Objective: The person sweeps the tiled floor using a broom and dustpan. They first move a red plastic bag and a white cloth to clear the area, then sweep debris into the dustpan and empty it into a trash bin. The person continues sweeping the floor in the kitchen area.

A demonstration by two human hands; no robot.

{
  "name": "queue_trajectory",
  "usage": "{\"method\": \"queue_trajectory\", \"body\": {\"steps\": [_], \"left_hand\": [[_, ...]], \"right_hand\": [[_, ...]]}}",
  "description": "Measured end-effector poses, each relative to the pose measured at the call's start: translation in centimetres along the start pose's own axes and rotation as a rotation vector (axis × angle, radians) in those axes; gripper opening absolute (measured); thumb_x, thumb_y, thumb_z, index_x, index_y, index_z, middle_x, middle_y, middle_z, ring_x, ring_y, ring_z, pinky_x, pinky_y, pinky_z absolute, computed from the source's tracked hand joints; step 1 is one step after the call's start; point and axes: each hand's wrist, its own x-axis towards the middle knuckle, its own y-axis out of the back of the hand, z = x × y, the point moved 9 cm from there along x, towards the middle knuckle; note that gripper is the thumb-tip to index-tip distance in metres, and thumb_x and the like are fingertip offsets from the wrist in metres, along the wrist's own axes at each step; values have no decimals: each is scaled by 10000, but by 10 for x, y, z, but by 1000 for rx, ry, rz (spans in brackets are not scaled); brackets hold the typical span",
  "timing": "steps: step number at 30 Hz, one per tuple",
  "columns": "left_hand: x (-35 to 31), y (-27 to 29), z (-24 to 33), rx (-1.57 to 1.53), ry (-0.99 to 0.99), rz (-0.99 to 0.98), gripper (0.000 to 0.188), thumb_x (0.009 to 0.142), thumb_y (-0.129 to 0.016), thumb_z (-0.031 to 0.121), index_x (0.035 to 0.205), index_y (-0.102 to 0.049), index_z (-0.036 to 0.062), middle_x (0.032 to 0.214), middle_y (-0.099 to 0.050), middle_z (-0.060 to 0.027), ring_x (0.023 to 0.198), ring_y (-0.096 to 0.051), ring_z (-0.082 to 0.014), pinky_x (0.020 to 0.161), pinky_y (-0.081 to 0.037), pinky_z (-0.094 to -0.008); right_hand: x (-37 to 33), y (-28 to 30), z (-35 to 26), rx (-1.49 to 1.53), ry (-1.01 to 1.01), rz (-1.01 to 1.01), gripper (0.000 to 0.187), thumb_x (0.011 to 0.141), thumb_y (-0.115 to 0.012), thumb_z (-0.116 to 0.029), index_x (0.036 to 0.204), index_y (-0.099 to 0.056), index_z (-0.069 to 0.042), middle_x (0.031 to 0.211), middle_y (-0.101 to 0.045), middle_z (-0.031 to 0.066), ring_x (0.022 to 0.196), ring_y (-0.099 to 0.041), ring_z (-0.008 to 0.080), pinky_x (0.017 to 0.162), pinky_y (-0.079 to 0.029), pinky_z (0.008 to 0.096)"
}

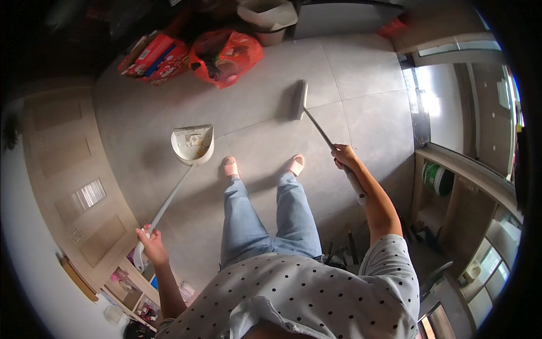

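Note:
My left hand (151, 247) is closed around the long grey handle of a white dustpan (183, 156). The pan is low at the floor, left of my feet, with some light-coloured scraps inside it. My right hand (343, 156) grips the grey pole of a broom (302, 100), and the end of the pole runs back along my forearm. The broom's pale, narrow head is out ahead of my right foot, well apart from the dustpan. Whether the head touches the floor is hard to tell.
Grey tiles (259, 147) cover the floor. Far ahead lie a red bag of boxes (155, 56), a red plastic bag (231, 56) and a lined bin (270, 35). A wooden door (68, 164) is at left. Wooden shelving (446, 198) stands on the right.

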Motion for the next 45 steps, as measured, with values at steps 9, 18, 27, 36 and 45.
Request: {"method": "queue_trajectory", "body": {"steps": [9,18,27,36,45], "left_hand": [[-54,-109,-17,-39,56,-95,307,878,-426,376,1003,-404,96,945,-466,-37,752,-410,-145,707,-356,-258],[-29,-191,-76,16,102,-147,332,839,-498,383,1000,-411,106,938,-469,-40,763,-425,-139,701,-375,-263],[22,-227,-122,9,157,-136,363,816,-529,372,1004,-420,81,963,-475,-52,752,-459,-166,708,-400,-279],[33,-224,-132,-252,323,8,417,834,-525,329,1130,-343,99,1028,-458,-59,912,-499,-225,839,-397,-318],[-30,-320,-149,-91,1094,-187,138,814,-543,148,908,-508,53,908,-548,-76,869,-539,-236,786,-449,-369]], "right_hand": [[-10,-38,16,-27,140,-372,351,755,-474,-62,1098,-546,-83,466,-453,31,367,-439,113,343,-382,272],[14,86,39,-98,44,7,408,759,-505,-81,1165,-481,-57,548,-490,43,392,-459,117,357,-398,265],[-29,90,13,32,58,-63,460,782,-524,-80,1230,-417,-75,546,-462,22,408,-429,86,346,-366,243],[-30,83,-40,19,-45,-37,483,804,-537,-110,1254,-366,-82,546,-452,30,395,-411,87,343,-335,224],[8,60,-88,27,-129,-34,492,781,-536,-81,1243,-365,-100,539,-478,38,391,-440,108,336,-362,250]]}}
